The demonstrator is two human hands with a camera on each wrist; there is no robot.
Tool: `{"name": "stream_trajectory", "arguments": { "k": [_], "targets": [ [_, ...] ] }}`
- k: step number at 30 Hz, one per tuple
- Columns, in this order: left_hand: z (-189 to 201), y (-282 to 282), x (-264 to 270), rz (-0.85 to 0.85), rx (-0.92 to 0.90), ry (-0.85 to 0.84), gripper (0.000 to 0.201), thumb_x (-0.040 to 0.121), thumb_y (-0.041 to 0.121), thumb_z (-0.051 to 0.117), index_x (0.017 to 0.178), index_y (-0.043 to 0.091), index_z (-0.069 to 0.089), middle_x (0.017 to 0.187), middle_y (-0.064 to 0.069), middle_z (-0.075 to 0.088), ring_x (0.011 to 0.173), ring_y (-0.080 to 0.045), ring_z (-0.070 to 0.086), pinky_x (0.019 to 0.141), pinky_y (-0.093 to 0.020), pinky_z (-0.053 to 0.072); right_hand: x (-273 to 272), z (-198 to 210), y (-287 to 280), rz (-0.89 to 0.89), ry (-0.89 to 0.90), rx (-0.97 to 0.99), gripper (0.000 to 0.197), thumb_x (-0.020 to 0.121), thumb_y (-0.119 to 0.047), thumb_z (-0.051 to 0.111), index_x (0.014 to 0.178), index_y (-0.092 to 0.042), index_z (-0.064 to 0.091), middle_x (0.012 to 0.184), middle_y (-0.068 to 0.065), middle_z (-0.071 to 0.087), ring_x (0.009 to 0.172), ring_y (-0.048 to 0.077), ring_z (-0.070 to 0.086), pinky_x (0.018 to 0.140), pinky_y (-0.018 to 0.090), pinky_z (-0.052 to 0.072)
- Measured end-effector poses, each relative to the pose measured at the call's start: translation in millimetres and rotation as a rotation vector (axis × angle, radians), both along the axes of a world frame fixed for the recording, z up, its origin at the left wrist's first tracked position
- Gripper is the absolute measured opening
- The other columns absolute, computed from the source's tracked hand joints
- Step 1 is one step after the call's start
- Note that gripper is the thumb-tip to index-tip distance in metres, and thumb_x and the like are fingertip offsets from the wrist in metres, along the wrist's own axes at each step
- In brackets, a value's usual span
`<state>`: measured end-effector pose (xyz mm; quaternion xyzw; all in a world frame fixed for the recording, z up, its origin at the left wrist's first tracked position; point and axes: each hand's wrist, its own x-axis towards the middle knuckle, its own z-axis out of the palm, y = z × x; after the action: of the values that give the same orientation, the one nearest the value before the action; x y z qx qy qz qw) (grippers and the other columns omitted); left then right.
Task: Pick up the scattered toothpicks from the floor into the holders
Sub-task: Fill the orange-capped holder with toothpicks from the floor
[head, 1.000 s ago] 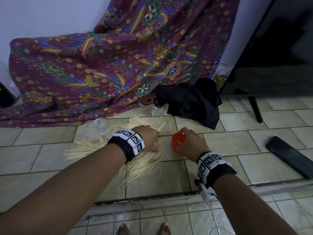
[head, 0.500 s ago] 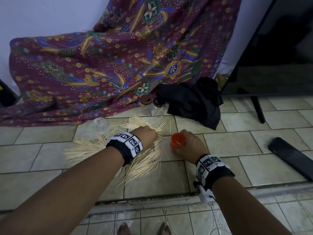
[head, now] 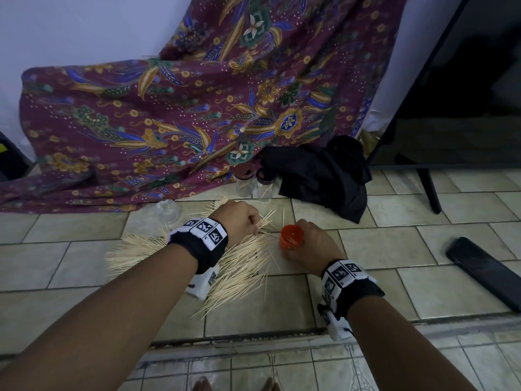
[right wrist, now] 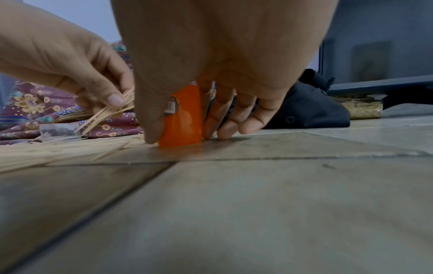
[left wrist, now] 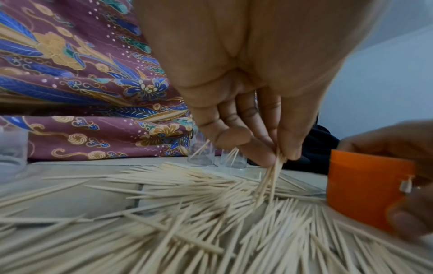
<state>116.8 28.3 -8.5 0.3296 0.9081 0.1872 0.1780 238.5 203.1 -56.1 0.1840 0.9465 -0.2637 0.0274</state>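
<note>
A pale tiled floor runs up to a white wall, where a maroon flowered cloth hangs down and spreads onto the tiles. A wide heap of toothpicks lies scattered on the floor in front of the cloth, fanned out in every direction.

The left hand is low over the far edge of the heap, with thumb and fingertips pressed together, pinching a small bunch of toothpicks whose lower ends still reach the pile. Just to the right of the heap stands an orange holder, upright on the tile with its mouth open and a few toothpicks showing inside. The right hand grips it, the thumb on one side and the curled fingers on the other, their tips reaching down to the floor.

Beyond the heap, at the hem of the cloth, two clear holders stand side by side, each with a dark brown top and a few toothpicks inside. A third clear holder sits to the left, near the heap's far corner. A black garment lies crumpled to the right of the clear pair. Further right, a flat black slab lies on the tiles, well apart from the hands, and a large dark panel stands against the wall.
</note>
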Motion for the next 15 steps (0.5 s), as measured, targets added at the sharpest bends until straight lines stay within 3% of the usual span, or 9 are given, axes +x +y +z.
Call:
{"name": "stream_trajectory", "arguments": {
  "k": [5, 9, 10, 13, 15],
  "targets": [
    [9.7, 1.3, -3.3, 0.048, 0.121, 0.017, 0.010, 0.083, 0.029, 0.073, 0.081, 0.020, 0.070, 0.075, 0.005, 0.068, 0.073, -0.011, 0.062, 0.065, -0.017, 0.040, -0.6, -3.0, 0.9, -0.013, 0.001, -0.012, 0.040, 0.078, -0.054, 0.068, 0.098, -0.023, 0.052, 0.097, -0.001, 0.060, 0.089, 0.020, 0.060, 0.080, 0.038, 0.052],
    [16.4, 12.3, -2.5, 0.069, 0.306, -0.095, 0.015, 0.082, 0.029, 0.075, 0.076, 0.018, 0.066, 0.072, -0.003, 0.070, 0.069, -0.017, 0.067, 0.064, -0.026, 0.053, -1.4, -3.5, 1.3, -0.016, 0.006, -0.023, 0.042, 0.077, -0.054, 0.069, 0.099, -0.022, 0.054, 0.099, -0.001, 0.060, 0.090, 0.020, 0.059, 0.081, 0.038, 0.052],
    [18.4, 16.0, -0.2, 0.063, 0.353, -0.133, 0.016, 0.082, 0.027, 0.075, 0.078, 0.014, 0.066, 0.073, -0.006, 0.071, 0.065, -0.015, 0.067, 0.065, -0.028, 0.055, -1.2, -3.2, 1.2, -0.018, 0.006, -0.025, 0.042, 0.078, -0.054, 0.069, 0.101, -0.022, 0.055, 0.099, -0.001, 0.060, 0.090, 0.020, 0.060, 0.081, 0.038, 0.052],
    [20.4, 26.2, 8.7, 0.032, 0.420, -0.178, 0.017, 0.083, 0.024, 0.075, 0.081, 0.009, 0.067, 0.071, -0.005, 0.071, 0.053, 0.002, 0.059, 0.058, -0.017, 0.049, -0.9, -3.2, 1.0, -0.020, 0.007, -0.022, 0.043, 0.078, -0.053, 0.069, 0.102, -0.019, 0.056, 0.100, 0.000, 0.060, 0.090, 0.021, 0.060, 0.080, 0.039, 0.052],
    [18.2, 31.6, 13.5, 0.017, 0.435, -0.181, 0.015, 0.083, 0.024, 0.074, 0.080, 0.010, 0.068, 0.068, 0.000, 0.070, 0.054, 0.004, 0.058, 0.056, -0.011, 0.044, -1.6, -3.4, 0.7, -0.027, 0.001, -0.020, 0.044, 0.077, -0.052, 0.070, 0.101, -0.019, 0.056, 0.099, 0.001, 0.061, 0.090, 0.022, 0.060, 0.081, 0.040, 0.052]
  ]
}}
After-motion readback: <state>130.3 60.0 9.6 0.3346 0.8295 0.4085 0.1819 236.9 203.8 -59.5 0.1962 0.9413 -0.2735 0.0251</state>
